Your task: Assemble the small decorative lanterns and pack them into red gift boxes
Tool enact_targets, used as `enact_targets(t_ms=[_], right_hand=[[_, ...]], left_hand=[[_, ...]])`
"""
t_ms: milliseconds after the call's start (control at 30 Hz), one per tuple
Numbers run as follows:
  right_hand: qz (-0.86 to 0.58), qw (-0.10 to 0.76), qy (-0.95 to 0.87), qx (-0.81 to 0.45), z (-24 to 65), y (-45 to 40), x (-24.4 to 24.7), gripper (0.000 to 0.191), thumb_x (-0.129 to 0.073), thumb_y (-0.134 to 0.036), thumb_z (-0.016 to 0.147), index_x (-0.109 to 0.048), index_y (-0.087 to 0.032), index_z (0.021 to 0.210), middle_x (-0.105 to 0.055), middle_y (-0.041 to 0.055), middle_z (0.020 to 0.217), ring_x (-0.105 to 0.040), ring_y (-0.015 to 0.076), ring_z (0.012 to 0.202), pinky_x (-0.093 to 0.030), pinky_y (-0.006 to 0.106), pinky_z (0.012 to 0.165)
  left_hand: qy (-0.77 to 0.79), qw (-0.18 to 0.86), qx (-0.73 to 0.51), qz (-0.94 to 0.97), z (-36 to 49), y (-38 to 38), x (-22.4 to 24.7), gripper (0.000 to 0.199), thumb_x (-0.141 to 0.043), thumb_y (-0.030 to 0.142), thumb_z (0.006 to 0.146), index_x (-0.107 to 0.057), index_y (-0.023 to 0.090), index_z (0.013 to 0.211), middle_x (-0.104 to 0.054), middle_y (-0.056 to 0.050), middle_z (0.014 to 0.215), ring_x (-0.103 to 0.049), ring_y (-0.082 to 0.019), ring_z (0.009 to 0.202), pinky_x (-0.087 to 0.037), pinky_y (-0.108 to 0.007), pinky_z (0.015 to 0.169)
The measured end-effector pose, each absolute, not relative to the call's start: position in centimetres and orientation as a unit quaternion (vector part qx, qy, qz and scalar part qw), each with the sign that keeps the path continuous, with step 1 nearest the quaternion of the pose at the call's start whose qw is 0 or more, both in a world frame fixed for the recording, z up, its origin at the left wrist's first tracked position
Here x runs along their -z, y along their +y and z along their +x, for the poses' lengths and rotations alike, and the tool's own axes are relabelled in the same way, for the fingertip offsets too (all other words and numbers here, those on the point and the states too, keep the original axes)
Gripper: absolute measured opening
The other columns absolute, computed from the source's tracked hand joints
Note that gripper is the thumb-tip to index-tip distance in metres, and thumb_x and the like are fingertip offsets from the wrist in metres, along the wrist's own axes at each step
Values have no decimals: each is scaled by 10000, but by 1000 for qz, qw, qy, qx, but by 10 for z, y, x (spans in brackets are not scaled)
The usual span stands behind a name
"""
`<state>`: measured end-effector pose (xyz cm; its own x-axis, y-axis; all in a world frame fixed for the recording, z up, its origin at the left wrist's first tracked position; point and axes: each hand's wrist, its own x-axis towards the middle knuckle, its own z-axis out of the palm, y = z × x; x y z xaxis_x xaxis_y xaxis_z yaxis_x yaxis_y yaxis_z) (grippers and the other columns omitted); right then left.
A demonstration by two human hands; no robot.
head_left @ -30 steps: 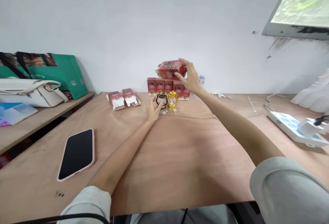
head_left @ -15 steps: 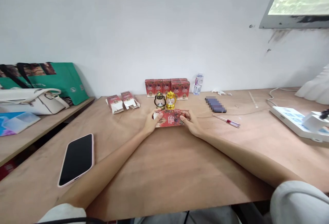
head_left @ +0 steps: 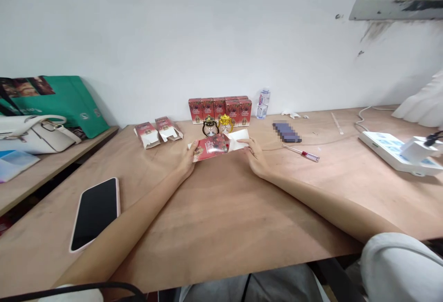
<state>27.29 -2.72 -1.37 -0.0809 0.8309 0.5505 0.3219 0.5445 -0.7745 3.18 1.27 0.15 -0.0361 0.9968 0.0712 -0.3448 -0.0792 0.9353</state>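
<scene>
My left hand (head_left: 188, 161) grips the left end of a red printed cardboard box (head_left: 209, 148), which lies sideways just above the table and tilts slightly. At the box's right end, my right hand (head_left: 255, 158) pinches a white paper-like piece (head_left: 238, 139). Whether this is a box flap or a separate sheet, I cannot tell. Right behind the box stand two small lanterns, one black (head_left: 210, 127) and one gold (head_left: 225, 124), their lower parts partly hidden.
Red boxes (head_left: 207, 109) line the wall beside a bottle (head_left: 263, 103). Two opened boxes (head_left: 147, 135) lie at left. A black-screened phone (head_left: 95, 214) is by my left forearm. At right are a pixelated dark item (head_left: 286, 132), a screwdriver (head_left: 306, 154) and a power strip (head_left: 387, 152).
My hands have moved apart, and the box has shifted left and tilted. A white piece now shows at its right end in my right hand. The whole view has shifted slightly.
</scene>
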Motion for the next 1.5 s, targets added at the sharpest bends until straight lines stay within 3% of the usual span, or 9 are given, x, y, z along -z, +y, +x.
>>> enact_targets(t_ms=[167,367,533,700,833,1000,1167,1367,1500], right_hand=[[-401,521,-710,-253,270,-35,7,391,-448,-363,907,-571,-312,1275,-395,78,1377,-330,220,1385,-261,435,1168],[-406,512,-712,-257,271,-34,9,401,-398,-512,937,-640,-307,1183,-439,75,1322,-333,224,1378,-250,435,1174],[-408,505,-713,-266,270,-33,9,454,-410,-542,925,-570,-303,1275,-444,81,1294,-419,221,1301,-280,425,1150],[-435,541,-671,-262,271,-31,9,478,-435,-615,882,-723,-234,893,-514,75,1135,-505,237,1159,-365,387,1062],[-444,534,-658,-290,271,-29,11,469,-585,-609,789,-668,-196,582,-570,59,972,-551,217,947,-429,376,945],[-431,531,-630,-368,269,-23,16,331,-734,-517,655,-746,-209,777,-637,36,922,-577,193,848,-469,321,798],[-419,542,-589,-428,268,-18,16,346,-774,-523,545,-690,-188,554,-587,-2,604,-502,147,622,-421,267,602],[-424,570,-527,-466,266,-23,12,276,-799,-432,494,-697,-184,562,-609,-11,577,-546,160,614,-440,287,620],[-438,597,-497,-451,269,-24,7,251,-749,-426,586,-681,-185,586,-668,21,688,-604,187,728,-472,316,712]], left_hand=[[389,555,-606,415,31,13,0,540,-806,587,530,-612,154,789,-693,-30,691,-684,-196,682,-549,-316,696],[394,516,-626,431,31,14,4,529,-792,609,545,-595,162,747,-664,-11,672,-626,-153,599,-504,-277,627],[396,522,-617,436,33,13,2,547,-830,582,481,-613,152,739,-656,-3,655,-593,-129,553,-482,-253,585],[396,517,-629,424,35,10,-1,570,-842,556,468,-649,138,803,-651,10,681,-594,-115,588,-476,-234,609],[407,505,-623,437,35,8,-2,610,-838,581,443,-649,139,819,-642,9,685,-583,-114,585,-470,-233,596],[409,458,-597,517,36,0,-4,604,-810,588,501,-644,162,895,-656,-6,773,-592,-131,642,-482,-238,603],[379,390,-589,598,37,-11,-8,589,-824,507,518,-592,191,958,-653,-8,890,-621,-164,789,-512,-269,734],[379,331,-562,657,40,-16,-8,729,-883,374,430,-539,214,1052,-645,-34,1027,-625,-220,960,-507,-326,854],[399,340,-585,619,42,-13,-6,718,-864,379,465,-550,200,1085,-650,-48,1053,-625,-221,994,-501,-334,887]])
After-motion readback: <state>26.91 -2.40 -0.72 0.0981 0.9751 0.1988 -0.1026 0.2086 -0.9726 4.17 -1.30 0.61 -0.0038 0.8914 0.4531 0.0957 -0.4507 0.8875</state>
